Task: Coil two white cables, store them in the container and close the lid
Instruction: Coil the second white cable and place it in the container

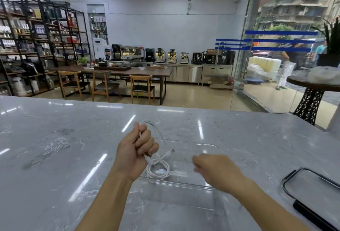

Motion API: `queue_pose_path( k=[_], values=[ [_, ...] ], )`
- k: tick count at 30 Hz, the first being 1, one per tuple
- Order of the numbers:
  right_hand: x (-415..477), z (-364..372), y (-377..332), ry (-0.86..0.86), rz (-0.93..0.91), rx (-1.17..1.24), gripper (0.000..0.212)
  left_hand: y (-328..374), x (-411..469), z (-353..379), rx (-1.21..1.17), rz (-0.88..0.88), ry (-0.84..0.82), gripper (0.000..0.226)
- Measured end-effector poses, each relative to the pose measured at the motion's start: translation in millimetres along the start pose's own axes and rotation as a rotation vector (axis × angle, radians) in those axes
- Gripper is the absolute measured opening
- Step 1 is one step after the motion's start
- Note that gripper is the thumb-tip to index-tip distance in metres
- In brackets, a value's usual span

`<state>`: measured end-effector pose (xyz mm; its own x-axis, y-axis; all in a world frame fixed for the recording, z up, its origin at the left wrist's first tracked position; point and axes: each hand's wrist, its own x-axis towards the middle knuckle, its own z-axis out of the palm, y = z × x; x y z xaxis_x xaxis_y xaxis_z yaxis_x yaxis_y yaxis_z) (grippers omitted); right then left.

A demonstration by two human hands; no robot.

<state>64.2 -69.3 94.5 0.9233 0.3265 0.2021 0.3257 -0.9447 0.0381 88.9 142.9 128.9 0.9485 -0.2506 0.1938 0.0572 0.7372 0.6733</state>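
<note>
A clear plastic container (191, 143) stands open on the grey marble counter in front of me. A coiled white cable (158, 170) lies inside it at its left end. My left hand (135, 150) grips a second coiled white cable (156, 129) just above the container's left edge, with a loop sticking out past the fingers and a plug end (170, 152) hanging free. My right hand (213, 169) hovers over the container's right half, blurred, holding nothing. The container's lid (312, 184), clear with a dark rim, lies on the counter at the right.
The marble counter (64, 148) stretches wide to the left and far side. A dark phone-like slab (312, 216) lies under the lid's near edge. Beyond the counter are a wooden table with chairs, shelves and coffee machines.
</note>
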Motion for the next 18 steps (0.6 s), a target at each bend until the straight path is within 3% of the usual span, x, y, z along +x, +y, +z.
queue_pose_path(
  k=[3, 8, 11, 14, 18],
  values=[
    [-5, -13, -16, -0.049, -0.322, -0.056, 0.009, -8, 2, 4, 0.268, -0.005, 0.014, 0.037],
    [-9, -29, -28, 0.314, -0.548, -0.047, 0.013, -24, -9, 18, 0.788, 0.003, -0.055, 0.035],
    [-5, -45, -24, 0.470, -0.548, 0.054, 0.001, -31, -14, 22, 1.035, -0.047, -0.185, 0.038],
    [-6, -49, -13, 0.568, -0.490, 0.058, 0.024, -35, -19, 25, 1.130, -0.144, -0.275, 0.036],
    [-7, -50, -6, 0.518, -0.382, 0.306, 0.037, -35, -23, 28, 0.932, -0.267, -0.365, 0.042]
  ],
)
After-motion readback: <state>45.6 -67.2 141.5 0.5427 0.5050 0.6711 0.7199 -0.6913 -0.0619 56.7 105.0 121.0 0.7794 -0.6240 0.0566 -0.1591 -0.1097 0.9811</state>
